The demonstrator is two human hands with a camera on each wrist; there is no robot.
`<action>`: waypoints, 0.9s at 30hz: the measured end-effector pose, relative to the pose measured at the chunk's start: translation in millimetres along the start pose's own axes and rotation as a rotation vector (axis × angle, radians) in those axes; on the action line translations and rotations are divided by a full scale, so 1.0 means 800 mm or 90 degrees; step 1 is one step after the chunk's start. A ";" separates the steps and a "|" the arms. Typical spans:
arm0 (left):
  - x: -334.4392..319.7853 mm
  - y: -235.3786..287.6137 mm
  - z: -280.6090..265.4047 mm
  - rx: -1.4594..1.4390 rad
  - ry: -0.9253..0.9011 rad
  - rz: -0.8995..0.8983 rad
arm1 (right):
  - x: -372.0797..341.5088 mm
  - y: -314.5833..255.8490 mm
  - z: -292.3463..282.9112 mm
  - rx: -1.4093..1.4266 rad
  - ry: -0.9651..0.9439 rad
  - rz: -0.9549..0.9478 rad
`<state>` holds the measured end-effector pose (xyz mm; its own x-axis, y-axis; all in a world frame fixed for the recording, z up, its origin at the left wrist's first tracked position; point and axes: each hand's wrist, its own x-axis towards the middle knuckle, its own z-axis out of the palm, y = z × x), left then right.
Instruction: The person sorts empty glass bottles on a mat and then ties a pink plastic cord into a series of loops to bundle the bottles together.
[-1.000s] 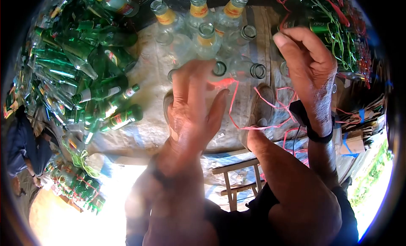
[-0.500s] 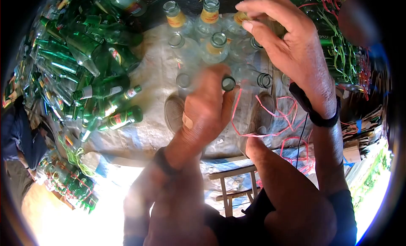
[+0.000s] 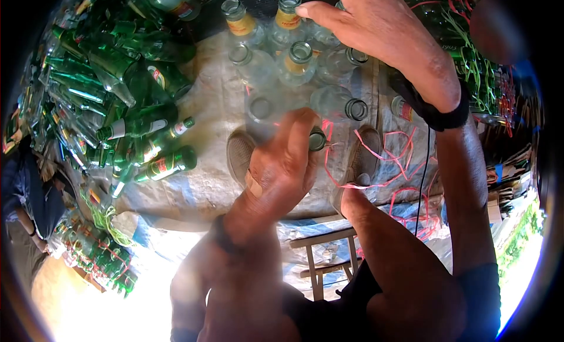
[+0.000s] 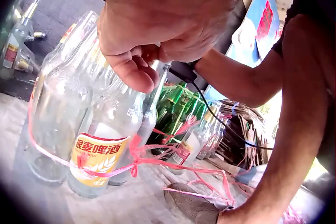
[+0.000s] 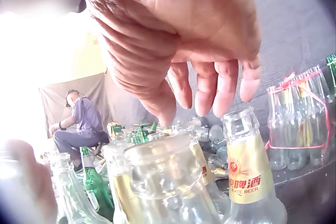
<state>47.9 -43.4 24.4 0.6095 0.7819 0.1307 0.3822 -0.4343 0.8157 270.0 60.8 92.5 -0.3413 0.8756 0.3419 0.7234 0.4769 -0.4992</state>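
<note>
Clear glass beer bottles stand upright in a group, and a pink plastic string (image 4: 94, 173) runs round their lower part. My left hand (image 3: 281, 160) curls round the neck of a near bottle (image 3: 317, 140), whose mouth shows beside the fingers. One bottle (image 4: 97, 153) below that hand has a red and yellow label. Over the far side of the group, my right hand (image 3: 390, 33) reaches across with its fingers extended. In the right wrist view these fingers hang above a bottle with a yellow label (image 5: 247, 169) and hold nothing.
A heap of green bottles (image 3: 144, 116) lies to the left. Green bottles with string (image 3: 464, 54) are at the right. Loose pink string (image 3: 390, 157) trails by my shoe (image 3: 365, 151). Another bundle of clear bottles (image 5: 299, 124) and a seated person (image 5: 81, 119) appear in the right wrist view.
My right hand has moved from the right side to over the far bottles. The left hand has gone from loosely extended to curled round a bottle neck, slightly nearer my body.
</note>
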 end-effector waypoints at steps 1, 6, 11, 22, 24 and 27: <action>-0.001 0.000 0.000 0.003 -0.009 -0.006 | 0.002 -0.007 -0.003 -0.019 -0.038 0.051; -0.003 -0.006 0.003 0.013 -0.019 -0.017 | 0.010 0.024 0.019 -0.082 -0.044 -0.019; -0.002 -0.008 0.003 0.030 -0.025 -0.015 | 0.008 0.029 0.032 -0.080 -0.016 -0.105; -0.004 -0.011 0.004 0.012 -0.037 -0.004 | 0.011 0.034 0.052 -0.121 -0.074 -0.007; -0.004 -0.013 0.006 0.017 -0.032 0.004 | 0.011 0.033 0.049 -0.118 -0.088 -0.001; -0.003 -0.012 0.005 0.017 -0.031 0.005 | 0.008 0.031 0.047 -0.131 -0.053 -0.055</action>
<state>45.3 -43.0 13.8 0.6458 0.7556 0.1092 0.3947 -0.4529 0.7995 262.9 81.4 52.5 -0.4492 0.8395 0.3057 0.7935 0.5321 -0.2952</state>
